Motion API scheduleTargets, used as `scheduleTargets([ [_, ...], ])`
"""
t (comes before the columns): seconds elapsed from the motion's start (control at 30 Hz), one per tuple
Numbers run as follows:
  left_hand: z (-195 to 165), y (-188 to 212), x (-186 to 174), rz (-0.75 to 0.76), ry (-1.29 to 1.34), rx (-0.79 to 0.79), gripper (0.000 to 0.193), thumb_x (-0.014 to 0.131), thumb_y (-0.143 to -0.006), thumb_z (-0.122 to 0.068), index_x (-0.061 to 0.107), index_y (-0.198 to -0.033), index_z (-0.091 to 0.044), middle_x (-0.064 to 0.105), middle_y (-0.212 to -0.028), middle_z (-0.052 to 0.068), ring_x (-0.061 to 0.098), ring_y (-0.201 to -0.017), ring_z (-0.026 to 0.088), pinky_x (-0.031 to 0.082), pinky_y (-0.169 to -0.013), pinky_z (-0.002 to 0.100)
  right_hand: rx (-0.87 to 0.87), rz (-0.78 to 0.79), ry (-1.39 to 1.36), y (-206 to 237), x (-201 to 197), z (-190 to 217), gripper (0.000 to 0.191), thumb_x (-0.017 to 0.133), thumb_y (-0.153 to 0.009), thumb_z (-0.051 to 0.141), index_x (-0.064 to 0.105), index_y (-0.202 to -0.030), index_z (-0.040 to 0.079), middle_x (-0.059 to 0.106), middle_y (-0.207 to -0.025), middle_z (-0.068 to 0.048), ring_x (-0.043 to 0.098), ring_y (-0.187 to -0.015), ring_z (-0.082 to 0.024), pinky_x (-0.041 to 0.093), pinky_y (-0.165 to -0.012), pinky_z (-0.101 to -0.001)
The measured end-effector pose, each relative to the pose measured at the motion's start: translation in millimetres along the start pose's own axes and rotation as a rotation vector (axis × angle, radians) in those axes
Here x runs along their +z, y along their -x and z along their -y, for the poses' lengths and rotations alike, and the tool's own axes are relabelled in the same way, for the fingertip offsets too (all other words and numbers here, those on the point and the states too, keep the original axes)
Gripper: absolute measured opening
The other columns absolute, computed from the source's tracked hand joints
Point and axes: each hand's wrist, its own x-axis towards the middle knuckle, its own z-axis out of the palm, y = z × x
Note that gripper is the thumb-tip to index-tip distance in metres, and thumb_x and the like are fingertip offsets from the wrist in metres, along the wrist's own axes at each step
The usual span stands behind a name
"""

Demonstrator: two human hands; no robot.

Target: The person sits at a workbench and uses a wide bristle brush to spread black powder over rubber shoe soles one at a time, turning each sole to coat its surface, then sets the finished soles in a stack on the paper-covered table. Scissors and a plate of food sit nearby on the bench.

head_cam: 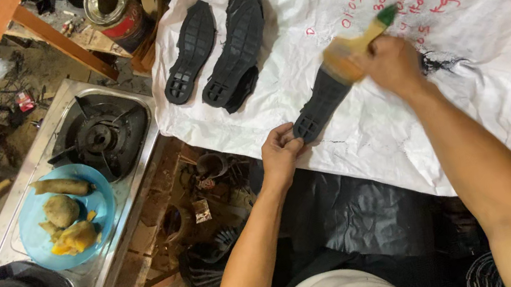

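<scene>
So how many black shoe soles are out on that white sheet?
3, possibly more, hidden. Two soles lie side by side at the sheet's top left; the right one seems to overlap another dark piece. The third sole is pinched by the left hand.

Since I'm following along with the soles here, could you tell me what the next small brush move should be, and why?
Probably draw the brush down the black sole toward its heel. The right hand has the bristles at the upper end, while the left hand pinches the lower end against the white sheet, so that stretch looks unbrushed.
</scene>
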Motion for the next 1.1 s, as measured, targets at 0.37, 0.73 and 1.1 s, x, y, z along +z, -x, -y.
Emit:
scheduleTargets([
  [0.37,2,-8,-3,-0.002,0.070,0.001,0.042,0.060,-0.090,0.007,0.057,-0.132,0.008,0.071,-0.112,0.015,0.070,-0.091,0.020,0.060,-0.079,0.031,-0.105,-0.263,0.203,-18,16,-26,0.030,0.078,-0.104,0.032,0.076,-0.096,0.003,0.073,-0.094,-0.017,0.071,-0.084,-0.035,0.056,-0.077,-0.0433],
  [0.73,-19,-14,12,0.000,0.150,-0.116,0.040,0.057,-0.091,0.002,0.056,-0.131,0.008,0.071,-0.112,0.021,0.075,-0.091,0.026,0.066,-0.083,0.035,-0.367,-0.029,-0.179,42,-6,30,0.024,0.078,-0.093,0.022,0.074,-0.108,0.004,0.075,-0.094,-0.013,0.073,-0.081,-0.026,0.056,-0.071,-0.0355],
  [1.1,-12,-24,36,-0.056,-0.214,0.151,0.043,0.070,-0.087,0.001,0.062,-0.129,0.008,0.070,-0.113,0.012,0.068,-0.092,0.016,0.059,-0.080,0.028,-0.151,-0.104,-0.200,48,18,22,0.028,0.077,-0.093,0.024,0.075,-0.105,0.000,0.074,-0.089,-0.015,0.072,-0.072,-0.025,0.055,-0.065,-0.0358],
])
